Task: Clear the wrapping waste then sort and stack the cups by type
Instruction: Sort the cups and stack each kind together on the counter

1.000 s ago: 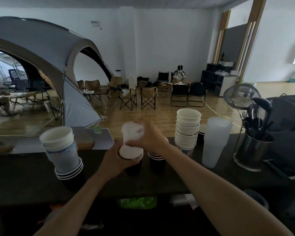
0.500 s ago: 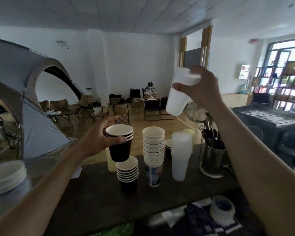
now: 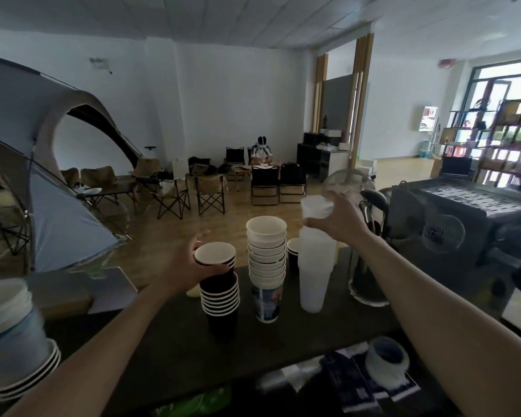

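My left hand (image 3: 190, 263) grips the top black paper cups (image 3: 215, 256), set into the black cup stack (image 3: 221, 299) on the dark counter (image 3: 169, 341). My right hand (image 3: 339, 219) holds frosted plastic cups (image 3: 315, 206) by the rim, over the translucent plastic stack (image 3: 315, 275). Between the two stands a stack of white-rimmed printed cups (image 3: 266, 266). One more black cup (image 3: 293, 255) sits behind. A mixed stack of blue-white cups (image 3: 12, 335) leans at the near left.
A metal holder of utensils (image 3: 369, 266) stands just right of the plastic stack, with a strainer behind it. A black machine (image 3: 463, 224) fills the right. Plastic wrap and a tape roll (image 3: 387, 361) lie on the lower shelf. Beyond the counter are a tent, chairs and a seated person.
My right hand came down from head height with the plastic cups onto the translucent stack. My left hand lowered its black cups onto the black stack.
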The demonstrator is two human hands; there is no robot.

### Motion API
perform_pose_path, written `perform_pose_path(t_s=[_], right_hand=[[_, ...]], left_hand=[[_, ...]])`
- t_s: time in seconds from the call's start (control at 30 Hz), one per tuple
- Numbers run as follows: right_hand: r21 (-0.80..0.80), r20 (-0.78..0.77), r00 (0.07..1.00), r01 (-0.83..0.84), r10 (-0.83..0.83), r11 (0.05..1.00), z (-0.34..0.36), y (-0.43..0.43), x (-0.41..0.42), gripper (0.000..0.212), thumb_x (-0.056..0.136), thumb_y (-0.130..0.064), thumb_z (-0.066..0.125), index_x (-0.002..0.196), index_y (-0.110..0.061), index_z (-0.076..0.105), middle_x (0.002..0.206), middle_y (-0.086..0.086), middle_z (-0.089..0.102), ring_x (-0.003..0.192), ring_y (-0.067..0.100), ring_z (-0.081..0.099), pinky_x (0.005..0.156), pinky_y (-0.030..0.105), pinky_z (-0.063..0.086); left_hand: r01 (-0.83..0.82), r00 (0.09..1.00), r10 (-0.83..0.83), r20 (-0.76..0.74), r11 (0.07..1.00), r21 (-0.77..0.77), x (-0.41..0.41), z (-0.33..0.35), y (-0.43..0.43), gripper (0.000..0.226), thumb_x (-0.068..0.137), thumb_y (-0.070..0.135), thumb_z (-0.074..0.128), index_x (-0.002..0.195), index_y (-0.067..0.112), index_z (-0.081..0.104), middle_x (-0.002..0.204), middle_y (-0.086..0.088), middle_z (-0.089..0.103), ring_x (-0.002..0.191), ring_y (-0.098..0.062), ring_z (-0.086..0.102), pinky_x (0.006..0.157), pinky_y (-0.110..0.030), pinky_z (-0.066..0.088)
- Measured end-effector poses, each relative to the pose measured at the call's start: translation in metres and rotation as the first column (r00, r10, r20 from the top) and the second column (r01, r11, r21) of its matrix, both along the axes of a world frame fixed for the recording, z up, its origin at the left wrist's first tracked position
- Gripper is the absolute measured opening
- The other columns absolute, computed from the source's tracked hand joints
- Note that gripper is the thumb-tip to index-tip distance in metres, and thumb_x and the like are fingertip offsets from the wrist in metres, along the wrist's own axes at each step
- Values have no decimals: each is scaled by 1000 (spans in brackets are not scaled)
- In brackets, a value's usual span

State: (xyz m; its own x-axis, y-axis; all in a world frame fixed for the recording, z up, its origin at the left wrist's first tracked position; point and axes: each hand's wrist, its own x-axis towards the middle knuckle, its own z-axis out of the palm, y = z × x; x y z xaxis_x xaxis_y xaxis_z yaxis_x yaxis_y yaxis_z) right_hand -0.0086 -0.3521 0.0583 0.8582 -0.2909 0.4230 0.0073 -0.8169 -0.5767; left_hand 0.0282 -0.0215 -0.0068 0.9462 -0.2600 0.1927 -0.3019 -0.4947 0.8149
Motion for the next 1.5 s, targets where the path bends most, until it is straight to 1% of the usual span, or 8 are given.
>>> perform_pose_path(t_s=[0.2, 0.37, 0.63, 0.83, 0.93, 1.07, 1.33, 1.5], right_hand=[[67, -110, 994, -16, 23, 998, -43, 2, -1, 87, 73, -52, 78, 144, -16, 42, 144, 9, 47, 129, 28, 46, 99, 37, 39], [14, -94, 994, -53, 54, 999, -48, 5, -6, 85, 77, -49, 75, 147, -18, 39, 147, 6, 44, 132, 27, 44, 102, 36, 37], [65, -169, 981, -83, 93, 994, -44, -4, -5, 101, 70, -50, 81, 151, -21, 30, 152, 8, 37, 135, 29, 40, 104, 42, 40], [41, 292, 952, -110, 94, 993, -1, 35, -15, 70, 79, -49, 70, 141, -27, 45, 142, -2, 50, 128, 18, 48, 105, 42, 41], [-50, 372, 903, -210, 214, 976, 23, 87, -20, 50, 85, -40, 65, 132, -27, 54, 136, -6, 56, 123, 12, 50, 100, 36, 42], [-257, 223, 884, -353, 410, 900, 19, 162, -23, 40, 88, -36, 63, 127, -26, 60, 129, -6, 61, 114, 12, 56, 85, 25, 37], [-151, 4, 705, -700, 709, 698, -25, 300, -14, 81, 76, -42, 77, 145, -35, 35, 142, -6, 48, 121, 16, 52, 90, 29, 44], [162, -162, 578, -784, 800, 600, -68, 379, -14, 102, 71, -47, 82, 151, -22, 25, 136, -3, 51, 122, 16, 52, 93, 30, 47]], left_hand=[[-19, 1000, 20, -13, 991, 132, -2, -29, 5, 134, 29, 81, 79, 142, 20, 43, 134, 0, 56, 119, -19, 56, 94, -40, 53], [-19, 999, 16, 28, 991, 129, -2, -34, 1, 100, 51, 51, 91, 136, 19, 48, 119, 8, 55, 113, -15, 55, 84, -29, 50], [-8, 1000, 7, 10, 994, 105, -6, -34, 6, 132, 29, 82, 78, 142, 24, 42, 135, 4, 54, 120, -16, 53, 96, -39, 51], [-45, 998, 42, 46, 998, 48, -18, -12, 25, 124, 39, 84, 75, 142, 25, 42, 136, 5, 51, 127, -17, 51, 99, -45, 51], [-96, 981, 52, 185, 967, 238, -35, 13, 48, 94, 64, 78, 66, 141, 29, 42, 139, 2, 52, 125, -15, 51, 101, -45, 47], [-250, 895, 0, 447, 829, 501, -73, 38, 90, 59, 86, 59, 61, 135, 29, 53, 131, 4, 61, 112, -10, 57, 91, -31, 48], [-491, 693, 242, 679, 849, 198, -146, 69, 208, 64, 85, 54, 64, 139, 25, 47, 131, 3, 56, 113, -9, 55, 93, -39, 51], [-577, 807, 532, 256, 803, 149, -149, 21, 284, 118, 68, 61, 76, 155, 27, 3, 163, 0, 15, 141, -15, 27, 112, -43, 33]])
